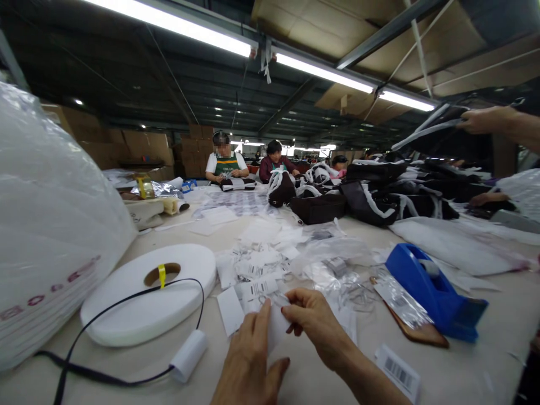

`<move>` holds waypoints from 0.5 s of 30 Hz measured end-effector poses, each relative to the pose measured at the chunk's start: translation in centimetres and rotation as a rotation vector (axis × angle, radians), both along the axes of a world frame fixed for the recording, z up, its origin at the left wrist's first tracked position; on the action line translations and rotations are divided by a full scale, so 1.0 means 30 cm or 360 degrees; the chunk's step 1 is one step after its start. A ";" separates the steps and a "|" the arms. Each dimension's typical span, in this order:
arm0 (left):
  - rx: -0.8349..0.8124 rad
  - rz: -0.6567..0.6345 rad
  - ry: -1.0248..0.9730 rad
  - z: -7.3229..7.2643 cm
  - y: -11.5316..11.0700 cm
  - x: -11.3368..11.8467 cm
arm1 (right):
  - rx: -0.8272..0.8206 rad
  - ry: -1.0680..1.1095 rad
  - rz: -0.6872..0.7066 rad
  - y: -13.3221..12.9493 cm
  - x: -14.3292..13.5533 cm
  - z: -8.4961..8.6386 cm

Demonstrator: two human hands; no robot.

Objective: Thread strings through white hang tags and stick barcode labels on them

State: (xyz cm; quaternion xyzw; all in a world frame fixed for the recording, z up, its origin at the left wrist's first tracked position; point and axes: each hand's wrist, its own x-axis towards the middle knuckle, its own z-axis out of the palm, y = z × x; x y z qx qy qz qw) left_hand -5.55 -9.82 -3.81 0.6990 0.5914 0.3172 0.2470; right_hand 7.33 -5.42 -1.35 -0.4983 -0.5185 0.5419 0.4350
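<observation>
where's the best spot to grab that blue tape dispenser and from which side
Probably the blue tape dispenser is best taken across its raised middle hump, from above with the right hand. It lies on the table right of that hand, roll end toward the far left, low cutter end toward the near right. Grip the two flat side walls; avoid the cutter end.
</observation>
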 end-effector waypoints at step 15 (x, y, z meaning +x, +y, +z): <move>-0.1421 -0.0541 -0.1873 0.014 0.009 -0.012 | -0.0065 0.0063 0.0342 -0.022 0.088 -0.016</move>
